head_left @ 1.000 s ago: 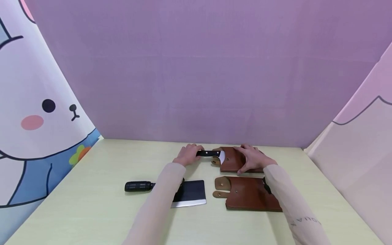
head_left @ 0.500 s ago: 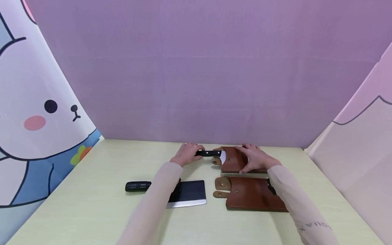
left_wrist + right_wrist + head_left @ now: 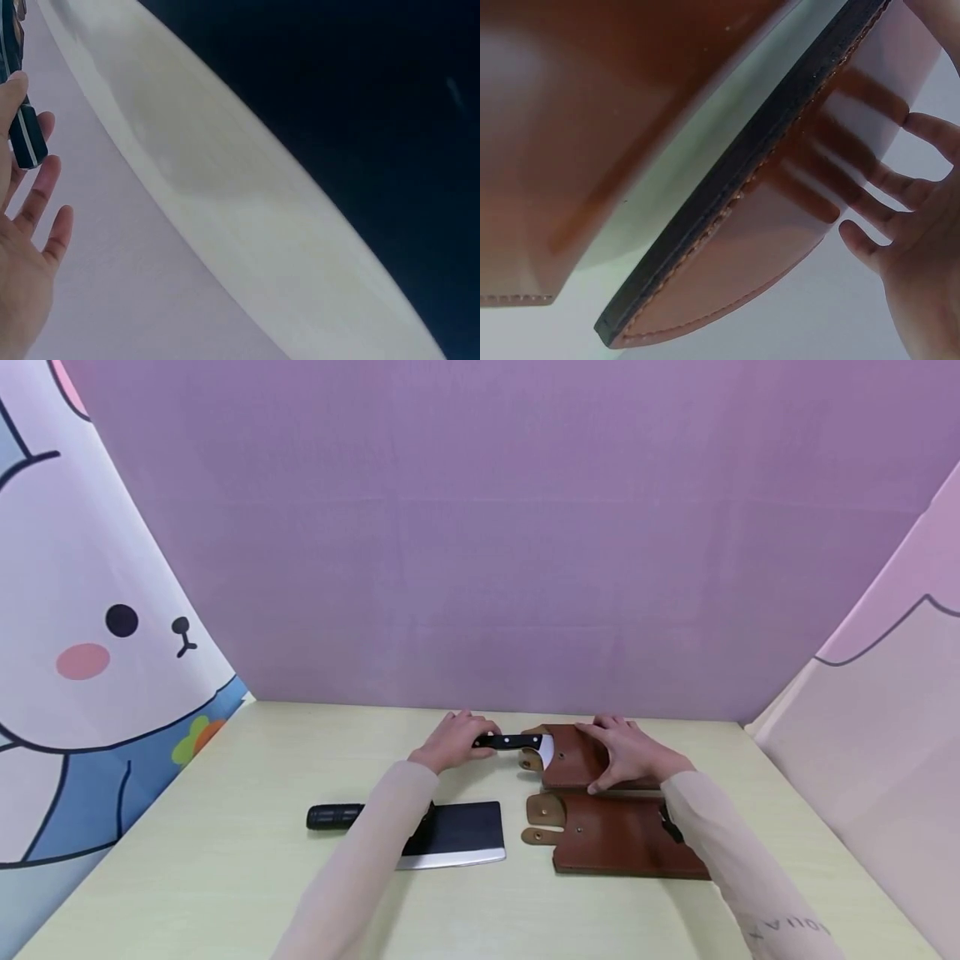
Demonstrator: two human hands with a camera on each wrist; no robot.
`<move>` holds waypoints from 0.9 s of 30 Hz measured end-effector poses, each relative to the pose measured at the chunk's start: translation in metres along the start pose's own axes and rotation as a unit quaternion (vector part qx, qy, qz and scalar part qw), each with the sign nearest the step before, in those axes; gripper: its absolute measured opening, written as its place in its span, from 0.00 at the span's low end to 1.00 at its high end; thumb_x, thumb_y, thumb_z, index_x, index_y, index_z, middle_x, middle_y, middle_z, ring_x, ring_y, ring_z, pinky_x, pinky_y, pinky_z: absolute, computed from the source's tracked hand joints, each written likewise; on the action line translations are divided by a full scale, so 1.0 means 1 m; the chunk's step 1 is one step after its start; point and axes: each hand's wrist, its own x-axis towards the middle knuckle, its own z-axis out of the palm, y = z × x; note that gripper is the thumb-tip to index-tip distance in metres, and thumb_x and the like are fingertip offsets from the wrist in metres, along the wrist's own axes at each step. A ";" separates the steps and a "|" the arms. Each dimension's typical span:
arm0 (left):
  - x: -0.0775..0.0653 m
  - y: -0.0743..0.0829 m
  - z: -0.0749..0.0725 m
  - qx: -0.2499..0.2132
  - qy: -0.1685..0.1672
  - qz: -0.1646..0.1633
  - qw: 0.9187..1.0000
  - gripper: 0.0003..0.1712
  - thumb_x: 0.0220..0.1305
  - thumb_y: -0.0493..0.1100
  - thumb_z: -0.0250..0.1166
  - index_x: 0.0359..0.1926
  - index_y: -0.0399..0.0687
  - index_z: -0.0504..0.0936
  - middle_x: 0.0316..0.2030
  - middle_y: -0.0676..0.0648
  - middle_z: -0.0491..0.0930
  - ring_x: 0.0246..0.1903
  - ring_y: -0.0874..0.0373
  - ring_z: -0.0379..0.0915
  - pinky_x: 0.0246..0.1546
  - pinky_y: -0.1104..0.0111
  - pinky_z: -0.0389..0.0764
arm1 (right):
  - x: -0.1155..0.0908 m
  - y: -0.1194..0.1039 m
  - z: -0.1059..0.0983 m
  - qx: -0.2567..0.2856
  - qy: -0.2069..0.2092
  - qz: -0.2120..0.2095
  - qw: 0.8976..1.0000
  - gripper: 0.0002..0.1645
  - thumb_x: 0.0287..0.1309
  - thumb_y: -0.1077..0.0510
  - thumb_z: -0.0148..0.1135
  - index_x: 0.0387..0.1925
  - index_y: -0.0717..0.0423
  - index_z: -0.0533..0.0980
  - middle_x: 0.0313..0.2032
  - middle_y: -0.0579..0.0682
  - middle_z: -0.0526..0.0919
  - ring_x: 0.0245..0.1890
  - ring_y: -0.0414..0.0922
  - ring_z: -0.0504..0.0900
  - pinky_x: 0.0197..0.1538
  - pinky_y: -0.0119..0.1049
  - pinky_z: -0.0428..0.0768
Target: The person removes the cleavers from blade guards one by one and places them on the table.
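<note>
In the head view my left hand (image 3: pixel 455 741) pinches the black, riveted handle of a knife (image 3: pixel 517 742). The handle's butt also shows between thumb and fingers of the left hand (image 3: pixel 26 247) in the left wrist view. A silver heel of the blade shows at the mouth of a brown leather sheath (image 3: pixel 566 760); the rest of the blade is hidden inside. My right hand (image 3: pixel 628 750) holds this sheath across its width, thumb at the near edge, fingers at the far edge. Seen from the right wrist, the fingers of the right hand (image 3: pixel 922 217) lie along the sheath's edge.
A second brown leather sheath (image 3: pixel 622 843) lies just in front of the first, its tan straps undone. To the left, a dark-bladed cleaver (image 3: pixel 465 831) lies flat on the pale table (image 3: pixel 247 877), partly under the left sleeve. A purple backdrop (image 3: pixel 480 543) rises behind.
The sheath and knife have shifted slightly toward me, narrowing the gap to the second sheath. Both hands moved along with them. The cleaver and second sheath have stayed put.
</note>
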 end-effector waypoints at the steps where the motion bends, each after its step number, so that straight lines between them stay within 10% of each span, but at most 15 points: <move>1: 0.000 0.000 0.000 -0.001 0.002 0.003 1.000 0.18 0.55 0.53 0.65 0.47 0.58 0.79 0.44 0.54 0.81 0.41 0.56 0.68 0.46 0.58 0.66 | -0.001 0.000 0.000 0.001 0.001 -0.001 1.000 0.62 0.24 0.34 0.75 0.64 0.52 0.62 0.54 0.59 0.68 0.53 0.56 0.64 0.55 0.58 0.63; 27: -0.004 -0.005 -0.001 -0.021 0.004 0.005 1.000 0.19 0.55 0.53 0.65 0.48 0.57 0.79 0.46 0.55 0.80 0.43 0.56 0.68 0.47 0.58 0.65 | -0.008 0.001 0.001 0.018 -0.013 0.011 1.000 0.63 0.25 0.33 0.74 0.66 0.49 0.59 0.58 0.59 0.65 0.57 0.58 0.63 0.57 0.60 0.61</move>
